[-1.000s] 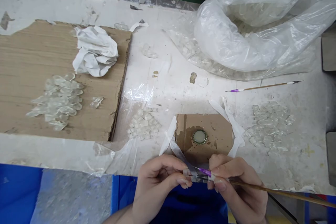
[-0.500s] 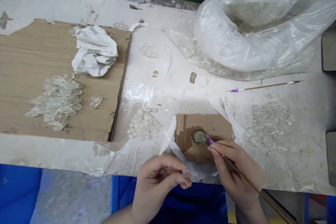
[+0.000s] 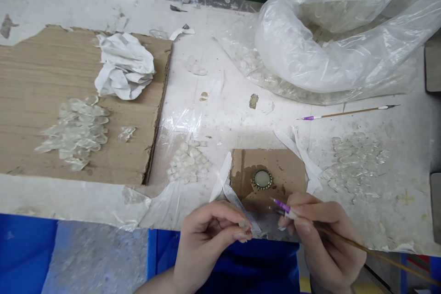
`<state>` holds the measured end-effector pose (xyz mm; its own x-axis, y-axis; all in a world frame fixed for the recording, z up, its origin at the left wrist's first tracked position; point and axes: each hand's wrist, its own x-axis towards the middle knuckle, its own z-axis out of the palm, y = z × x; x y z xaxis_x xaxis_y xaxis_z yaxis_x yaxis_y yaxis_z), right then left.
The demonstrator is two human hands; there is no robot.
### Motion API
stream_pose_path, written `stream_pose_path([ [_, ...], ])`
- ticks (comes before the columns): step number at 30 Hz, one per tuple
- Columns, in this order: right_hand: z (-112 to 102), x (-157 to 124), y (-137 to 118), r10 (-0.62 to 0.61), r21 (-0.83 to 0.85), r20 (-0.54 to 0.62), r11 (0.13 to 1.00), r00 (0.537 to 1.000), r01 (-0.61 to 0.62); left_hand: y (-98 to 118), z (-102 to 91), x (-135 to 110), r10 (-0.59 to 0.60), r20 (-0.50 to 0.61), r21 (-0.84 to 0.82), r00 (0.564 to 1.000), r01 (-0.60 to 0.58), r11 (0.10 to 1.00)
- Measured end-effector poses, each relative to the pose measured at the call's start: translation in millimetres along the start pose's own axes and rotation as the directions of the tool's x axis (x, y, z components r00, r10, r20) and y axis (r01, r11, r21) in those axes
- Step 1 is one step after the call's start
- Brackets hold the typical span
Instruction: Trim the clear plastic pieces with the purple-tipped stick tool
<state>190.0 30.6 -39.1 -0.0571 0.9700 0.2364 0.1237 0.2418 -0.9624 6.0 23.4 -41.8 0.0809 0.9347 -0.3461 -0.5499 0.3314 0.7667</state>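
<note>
The small clear piece [image 3: 244,225] sits pinched between the thumb and forefinger of my left hand [image 3: 210,243], just off the near edge of the table [image 3: 227,124]. To its right, a little apart, my right hand [image 3: 325,234] grips a purple-tipped stick [image 3: 282,206], its tip slanting up and left toward the piece without touching it. A dark point shows beside the purple one, too blurred to make out. My two hands are apart, with a gap between them.

Just beyond that gap lies a bottle cap [image 3: 262,179] with a pale grey inside, on a wet-stained small cardboard [image 3: 287,160]. Left of this card is a heap of whitish cubes [image 3: 189,163]; to its right, clear oval pieces [image 3: 354,161] lie spread out. Above those rests another purple-tipped brush [image 3: 347,113], near the plastic bag [image 3: 310,71]. Farther left, a large cardboard [image 3: 34,73] bears a crumpled white cloth [image 3: 126,66] and more clear pieces [image 3: 81,131].
</note>
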Motion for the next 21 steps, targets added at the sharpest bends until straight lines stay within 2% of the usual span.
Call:
stream_pose_path([
  [3, 3.2, -1.3, -5.3, 0.013, 0.154, 0.074, 0.988, 0.997, -0.024, 1.1, 4.4, 1.7, 0.015, -0.010, 0.006, 1.000, -0.015, 1.000],
  [8, 5.9, 1.4, -3.2, -0.014, 0.168, 0.149, 0.986, 0.989, -0.012, 2.1, 4.8, 1.5, 0.000, -0.019, 0.028, 1.000, 0.001, 1.000],
  [13, 6.3, 0.2, -4.7, 0.056, 0.174, 0.147, 0.981, 0.988, -0.082, 0.9, 0.6, 1.6, -0.018, -0.020, 0.032, 1.000, 0.019, 0.999],
  [21, 5.9, 1.0, -4.6, 0.031, 0.157, 0.165, 0.986, 0.986, -0.058, 3.3, 5.0, 1.4, -0.012, -0.028, 0.028, 1.000, 0.012, 1.000],
])
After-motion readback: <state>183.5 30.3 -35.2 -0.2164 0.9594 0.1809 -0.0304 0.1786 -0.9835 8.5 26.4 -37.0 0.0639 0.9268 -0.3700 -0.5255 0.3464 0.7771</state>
